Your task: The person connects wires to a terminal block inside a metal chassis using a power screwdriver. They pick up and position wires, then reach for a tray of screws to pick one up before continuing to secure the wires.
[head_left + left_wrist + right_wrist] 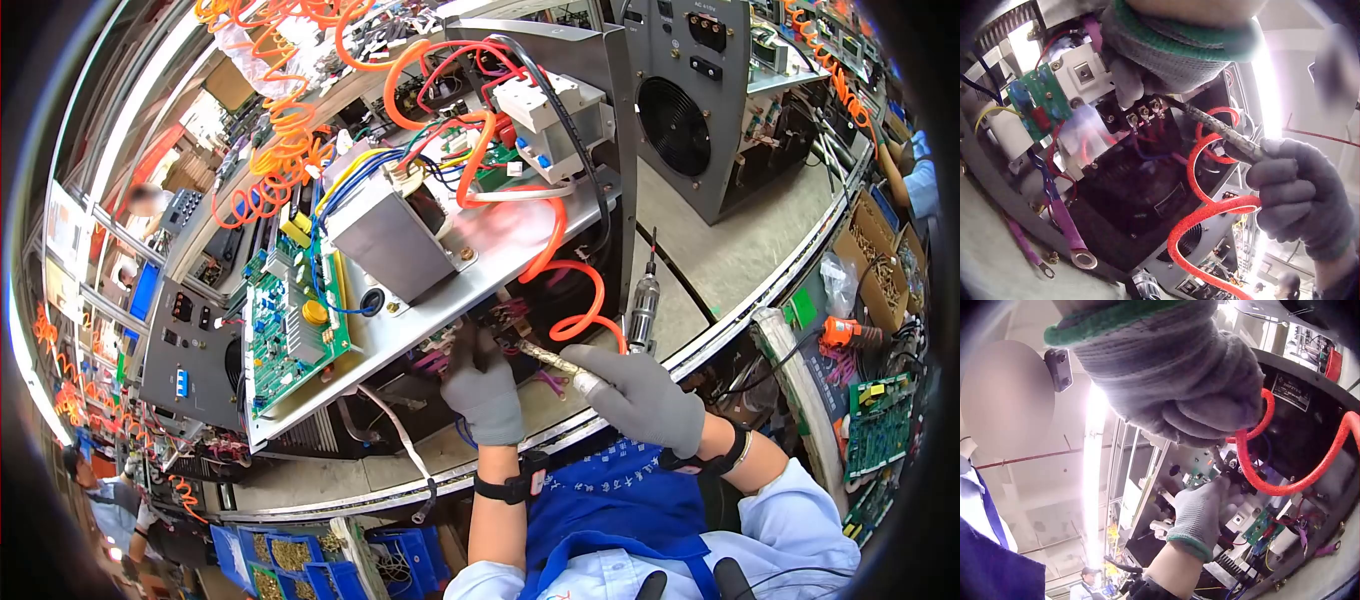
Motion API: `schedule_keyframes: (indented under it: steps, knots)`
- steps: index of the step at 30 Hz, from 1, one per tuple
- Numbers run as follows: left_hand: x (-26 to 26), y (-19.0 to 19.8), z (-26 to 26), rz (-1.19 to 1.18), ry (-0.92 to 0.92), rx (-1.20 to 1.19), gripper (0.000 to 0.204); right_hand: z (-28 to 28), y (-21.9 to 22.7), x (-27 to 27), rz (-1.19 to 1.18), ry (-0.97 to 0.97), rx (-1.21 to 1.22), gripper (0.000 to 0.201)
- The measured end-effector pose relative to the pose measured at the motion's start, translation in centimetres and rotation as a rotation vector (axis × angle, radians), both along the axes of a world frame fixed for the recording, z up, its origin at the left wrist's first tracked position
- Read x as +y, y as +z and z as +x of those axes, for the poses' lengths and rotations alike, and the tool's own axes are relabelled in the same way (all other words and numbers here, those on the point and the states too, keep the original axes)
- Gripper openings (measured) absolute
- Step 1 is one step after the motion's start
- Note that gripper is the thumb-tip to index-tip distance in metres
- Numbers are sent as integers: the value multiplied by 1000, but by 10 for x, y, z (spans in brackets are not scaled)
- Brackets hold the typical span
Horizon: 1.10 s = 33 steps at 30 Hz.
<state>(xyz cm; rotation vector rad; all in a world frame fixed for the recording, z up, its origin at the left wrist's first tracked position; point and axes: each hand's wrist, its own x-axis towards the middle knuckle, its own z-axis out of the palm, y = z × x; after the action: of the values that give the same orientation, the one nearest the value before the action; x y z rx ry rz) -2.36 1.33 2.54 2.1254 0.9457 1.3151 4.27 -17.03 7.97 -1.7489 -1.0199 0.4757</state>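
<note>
Under the tilted grey metal chassis we steady the small black screw terminal block with our gloved left hand, fingertips resting on it, while our right hand grips the tape-wrapped screwdriver, tip reaching its screws.

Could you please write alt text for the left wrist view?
A gloved right hand grips a braided tool shaft aimed at a black terminal block, which the gloved left hand touches. An orange coiled hose loops beside it.
</note>
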Motion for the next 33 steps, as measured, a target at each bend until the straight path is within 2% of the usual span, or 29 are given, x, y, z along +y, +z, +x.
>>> schedule_keyframes:
  steps: [4,11,14,21,27,29,33]
  knots:
    - [6,-8,-1,-40,-12,-18,24,5,0,1,43,26,-22,35]
    - [-3,11,-2,6,-13,25,25,14,7,1,-13,65,51,36]
    - [-5,13,-1,-125,-6,42,24,19,10,1,-33,99,100,36]
    - [0,2,3,48,23,18,22,27,7,5,-46,159,139,36]
    - [3,1,3,51,10,8,19,10,8,10,-72,102,100,36]
    - [4,2,3,14,14,27,19,5,-1,14,48,54,101,38]
    - [6,0,2,83,11,-15,17,-21,-17,29,102,-45,22,40]
